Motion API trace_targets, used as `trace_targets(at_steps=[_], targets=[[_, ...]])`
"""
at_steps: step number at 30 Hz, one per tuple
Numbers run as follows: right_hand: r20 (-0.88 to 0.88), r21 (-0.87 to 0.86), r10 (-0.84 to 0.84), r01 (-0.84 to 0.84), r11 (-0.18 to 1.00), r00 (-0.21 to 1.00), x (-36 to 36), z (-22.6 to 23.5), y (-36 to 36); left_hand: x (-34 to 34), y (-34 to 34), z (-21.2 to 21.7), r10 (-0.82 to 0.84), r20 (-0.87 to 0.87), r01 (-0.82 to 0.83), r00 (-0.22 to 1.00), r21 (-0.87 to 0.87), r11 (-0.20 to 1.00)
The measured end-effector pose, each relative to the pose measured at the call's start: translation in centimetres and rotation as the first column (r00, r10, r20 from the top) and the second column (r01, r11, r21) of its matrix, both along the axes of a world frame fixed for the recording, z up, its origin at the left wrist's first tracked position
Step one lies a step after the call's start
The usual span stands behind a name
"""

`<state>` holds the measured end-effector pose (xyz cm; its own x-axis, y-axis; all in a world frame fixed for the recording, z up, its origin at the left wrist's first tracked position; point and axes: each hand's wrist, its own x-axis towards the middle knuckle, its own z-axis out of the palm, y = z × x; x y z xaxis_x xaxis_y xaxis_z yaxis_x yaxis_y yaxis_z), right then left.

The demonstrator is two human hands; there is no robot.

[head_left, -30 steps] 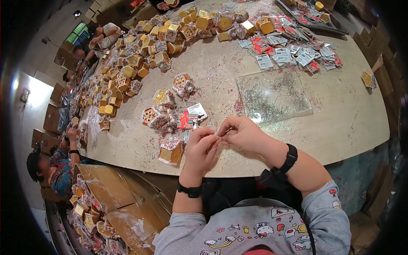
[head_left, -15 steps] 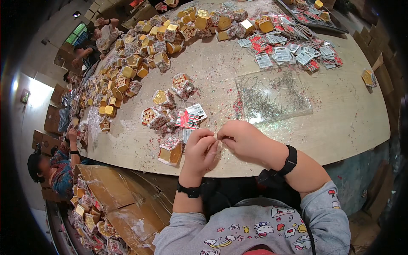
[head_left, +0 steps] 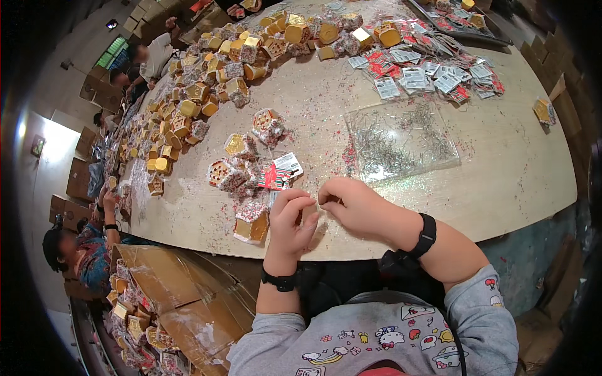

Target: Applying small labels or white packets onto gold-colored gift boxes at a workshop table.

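- Left hand (head_left: 289, 220) had loosened since the earlier frame; thumb and fingertips stood apart.
- Right hand (head_left: 354, 203) had fingertips bunched together; couldn't tell if they pinched anything.
- Tags (head_left: 271, 177) lay just beyond left hand, small house (head_left: 251, 227) beside it.
- Clear tray (head_left: 376, 170) sat past right hand.

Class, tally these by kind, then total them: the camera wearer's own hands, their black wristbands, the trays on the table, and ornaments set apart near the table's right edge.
Hands: 2 (left hand, right hand)
Black wristbands: 2
Trays: 2 (clear tray, dark tray)
Ornament set apart: 1
Total: 7
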<state>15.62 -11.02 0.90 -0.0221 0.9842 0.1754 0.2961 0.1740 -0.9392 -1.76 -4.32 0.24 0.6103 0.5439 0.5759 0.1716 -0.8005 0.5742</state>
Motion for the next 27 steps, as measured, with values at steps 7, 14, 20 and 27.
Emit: trace_targets(at_steps=[7,14,20,27], targets=[[-0.244,-0.023,0.041,-0.048,0.999,0.969,-0.3,-0.3,0.0,0.1,-0.3,0.0,0.068,-0.044,-0.073,0.997,-0.118,0.99],[-0.195,0.153,0.052,-0.022,0.988,0.98,-0.2,-1.0,0.2,-0.1,-0.3,-0.1,0.048,-0.028,-0.052,0.998,-0.153,0.987],[-0.061,0.266,0.058,-0.04,0.963,0.996,0.1,-0.1,0.0,0.0,-0.2,0.2,0.063,-0.029,-0.066,0.998,-0.108,0.992],[0.019,0.31,0.113,-0.114,0.944,0.993,0.1,0.1,-0.2,0.0,0.2,0.2,0.054,0.038,-0.051,0.998,-0.08,0.996]])
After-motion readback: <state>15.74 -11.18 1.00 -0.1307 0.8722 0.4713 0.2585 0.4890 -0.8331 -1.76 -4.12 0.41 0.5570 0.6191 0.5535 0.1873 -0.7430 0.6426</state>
